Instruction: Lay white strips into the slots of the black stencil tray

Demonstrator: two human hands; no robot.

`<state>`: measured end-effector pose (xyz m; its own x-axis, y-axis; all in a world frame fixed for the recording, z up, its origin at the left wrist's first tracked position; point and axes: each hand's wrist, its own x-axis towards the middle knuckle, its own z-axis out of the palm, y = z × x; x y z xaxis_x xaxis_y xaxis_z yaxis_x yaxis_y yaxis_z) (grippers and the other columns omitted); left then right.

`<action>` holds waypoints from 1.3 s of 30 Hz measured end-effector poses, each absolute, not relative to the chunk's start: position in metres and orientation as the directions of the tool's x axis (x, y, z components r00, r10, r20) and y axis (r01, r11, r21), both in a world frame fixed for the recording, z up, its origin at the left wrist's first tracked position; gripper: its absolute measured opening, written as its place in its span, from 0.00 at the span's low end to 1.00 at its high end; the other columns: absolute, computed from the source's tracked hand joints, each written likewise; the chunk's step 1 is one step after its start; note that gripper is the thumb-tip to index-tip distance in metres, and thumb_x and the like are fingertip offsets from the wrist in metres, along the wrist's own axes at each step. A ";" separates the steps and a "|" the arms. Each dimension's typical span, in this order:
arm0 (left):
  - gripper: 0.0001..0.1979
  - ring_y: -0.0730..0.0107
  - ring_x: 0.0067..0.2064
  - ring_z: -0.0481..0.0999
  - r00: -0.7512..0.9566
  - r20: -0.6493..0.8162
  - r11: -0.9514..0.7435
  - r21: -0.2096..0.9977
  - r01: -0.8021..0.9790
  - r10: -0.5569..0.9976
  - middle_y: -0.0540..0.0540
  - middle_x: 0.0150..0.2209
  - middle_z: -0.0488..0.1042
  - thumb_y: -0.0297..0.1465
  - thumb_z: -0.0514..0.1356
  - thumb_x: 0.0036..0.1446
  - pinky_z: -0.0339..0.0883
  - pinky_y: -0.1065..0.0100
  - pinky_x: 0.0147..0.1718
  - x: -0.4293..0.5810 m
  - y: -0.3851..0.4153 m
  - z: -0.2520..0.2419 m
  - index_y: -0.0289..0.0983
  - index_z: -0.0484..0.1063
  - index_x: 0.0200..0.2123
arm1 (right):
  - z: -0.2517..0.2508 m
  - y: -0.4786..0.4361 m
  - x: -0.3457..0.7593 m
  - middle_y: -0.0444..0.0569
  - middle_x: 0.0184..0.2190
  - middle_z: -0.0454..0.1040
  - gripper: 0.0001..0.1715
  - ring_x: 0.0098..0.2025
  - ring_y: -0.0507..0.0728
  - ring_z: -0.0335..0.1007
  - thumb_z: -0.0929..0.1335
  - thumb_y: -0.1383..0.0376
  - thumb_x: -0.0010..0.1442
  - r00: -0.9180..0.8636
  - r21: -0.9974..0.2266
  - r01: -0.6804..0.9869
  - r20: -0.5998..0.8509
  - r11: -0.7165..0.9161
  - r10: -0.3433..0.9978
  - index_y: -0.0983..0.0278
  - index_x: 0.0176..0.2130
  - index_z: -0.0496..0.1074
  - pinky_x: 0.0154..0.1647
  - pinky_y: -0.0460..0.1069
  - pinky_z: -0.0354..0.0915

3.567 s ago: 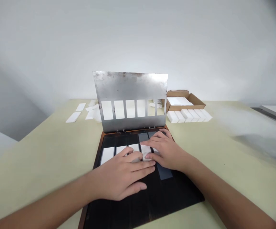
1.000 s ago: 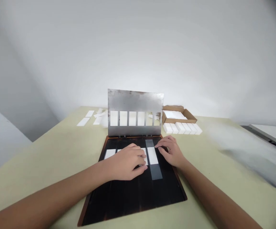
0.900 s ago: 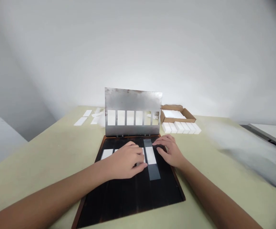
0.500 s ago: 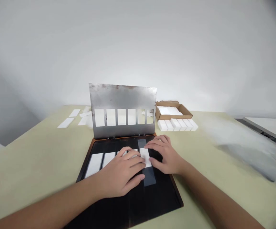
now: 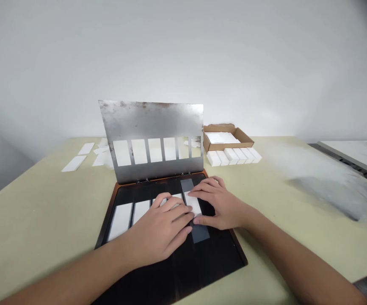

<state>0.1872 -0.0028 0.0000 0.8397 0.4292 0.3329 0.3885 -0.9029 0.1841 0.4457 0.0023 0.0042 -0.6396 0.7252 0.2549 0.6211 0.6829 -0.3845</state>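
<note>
A flat black board (image 5: 215, 262) with a brown edge lies in front of me, its hinged metal frame (image 5: 151, 123) standing up at the back with a row of cut-out windows. My right hand (image 5: 219, 204) spans a white rectangular card (image 5: 194, 206), fingers at its far end and thumb at its near end. This card rests over a dark grey translucent strip (image 5: 200, 234). My left hand (image 5: 166, 224) lies palm down, fingers stretched, their tips at the card's left edge. Left of it, more white cards (image 5: 120, 220) sit in a row, partly hidden by that hand.
Behind on the right stands an open cardboard box (image 5: 229, 146) holding white cards. A row of white stacks (image 5: 234, 156) sits before it. Loose white cards (image 5: 74, 163) lie at the left on the pale green table (image 5: 43, 212). A blurred clear plastic sheet (image 5: 326, 190) covers the right side.
The view has shifted a little. My right thumb has slid toward the near end of the white card. My left hand stays nearly in place beside it.
</note>
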 end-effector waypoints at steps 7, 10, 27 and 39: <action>0.08 0.58 0.44 0.73 0.855 0.446 -0.962 0.059 0.268 0.265 0.42 0.44 0.77 0.30 0.59 0.68 0.60 0.54 0.47 0.183 -0.007 0.008 0.37 0.75 0.48 | 0.009 0.001 0.452 0.53 0.61 0.74 0.53 0.64 0.69 0.60 0.75 0.38 0.56 -0.675 -0.366 0.618 0.207 0.696 0.708 0.58 0.69 0.63 0.72 0.68 0.35; 0.06 0.64 0.35 0.70 0.868 0.475 -0.985 -0.014 0.171 0.144 0.47 0.33 0.73 0.31 0.62 0.65 0.60 0.58 0.38 0.182 -0.010 0.011 0.38 0.76 0.44 | 0.009 0.001 0.451 0.51 0.61 0.75 0.48 0.63 0.68 0.61 0.75 0.40 0.58 -0.669 -0.347 0.622 0.231 0.702 0.706 0.57 0.68 0.66 0.72 0.68 0.37; 0.18 0.62 0.40 0.65 0.798 0.318 -0.858 0.146 0.492 0.512 0.45 0.40 0.65 0.41 0.58 0.71 0.53 0.60 0.39 0.186 -0.005 -0.002 0.46 0.75 0.59 | -0.004 0.012 0.446 0.48 0.48 0.82 0.23 0.53 0.62 0.66 0.60 0.63 0.76 -0.547 -0.372 0.666 0.347 0.647 0.762 0.56 0.64 0.71 0.66 0.65 0.50; 0.19 0.59 0.40 0.68 0.781 0.364 -0.852 0.082 0.517 0.508 0.43 0.42 0.70 0.41 0.60 0.69 0.56 0.59 0.39 0.186 -0.005 0.000 0.40 0.74 0.59 | -0.010 0.015 0.450 0.50 0.49 0.81 0.34 0.55 0.65 0.67 0.73 0.47 0.64 -0.576 -0.389 0.634 0.338 0.668 0.744 0.54 0.65 0.70 0.68 0.67 0.47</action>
